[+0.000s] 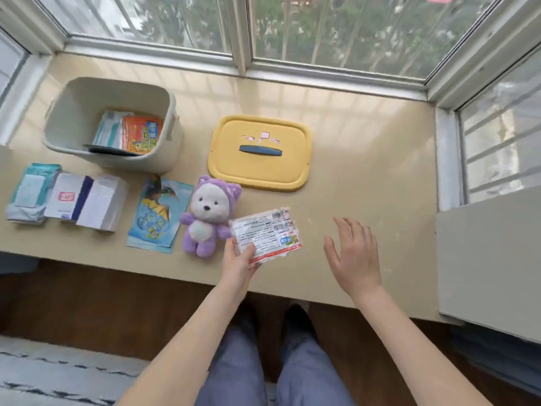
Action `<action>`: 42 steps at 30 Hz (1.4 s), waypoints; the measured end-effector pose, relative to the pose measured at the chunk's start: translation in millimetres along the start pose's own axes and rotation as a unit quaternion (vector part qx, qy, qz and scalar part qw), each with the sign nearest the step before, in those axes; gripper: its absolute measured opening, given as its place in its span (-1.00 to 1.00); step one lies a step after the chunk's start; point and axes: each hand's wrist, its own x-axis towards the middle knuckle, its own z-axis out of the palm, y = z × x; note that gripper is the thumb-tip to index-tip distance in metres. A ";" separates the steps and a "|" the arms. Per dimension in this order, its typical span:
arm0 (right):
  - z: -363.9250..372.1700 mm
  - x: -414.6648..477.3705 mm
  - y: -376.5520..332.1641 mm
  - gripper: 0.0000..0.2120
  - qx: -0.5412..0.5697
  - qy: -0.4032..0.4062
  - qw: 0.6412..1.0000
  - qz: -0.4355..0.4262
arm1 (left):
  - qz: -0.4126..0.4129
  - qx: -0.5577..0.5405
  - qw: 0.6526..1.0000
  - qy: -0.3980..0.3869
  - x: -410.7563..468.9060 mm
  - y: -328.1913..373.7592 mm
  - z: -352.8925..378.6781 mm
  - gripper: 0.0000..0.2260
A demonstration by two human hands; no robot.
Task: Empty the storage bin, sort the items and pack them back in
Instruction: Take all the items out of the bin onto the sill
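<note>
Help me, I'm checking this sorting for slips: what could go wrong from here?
The left hand pinches the packet by one corner, so it might slip. The plush toy and booklet lie near the ledge's front edge; a brush could knock them off. The bin still holds packets, easily forgotten.

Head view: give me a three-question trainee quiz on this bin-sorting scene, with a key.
1. True or false: the yellow lid sits closed on the storage bin.
2. The left hand holds: A) a cup, B) a printed packet, C) scissors.
3. Fill in: the right hand is ___, holding nothing.

Key
1. False: the lid lies flat on the sill, to the right of the bin.
2. B.
3. Open, with its fingers spread.
</note>
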 end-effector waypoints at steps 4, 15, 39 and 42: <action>25.1 5.6 23.3 -0.55 0.008 0.003 1.000 -0.002 | -0.006 0.033 0.999 0.028 30.4 -14.5 12.4 -0.83; 132.1 22.3 70.1 -0.57 0.012 0.011 1.000 -0.011 | 0.047 0.235 0.971 0.021 136.4 -68.8 -4.8 -0.85; -22.2 14.4 -19.3 -0.59 0.027 0.047 0.997 -0.053 | 0.488 0.624 0.609 0.029 -30.8 83.4 13.4 -0.65; -50.4 0.4 -40.5 -0.57 0.035 0.033 0.997 -0.063 | 0.489 0.624 0.608 0.045 -71.1 89.3 3.5 -0.62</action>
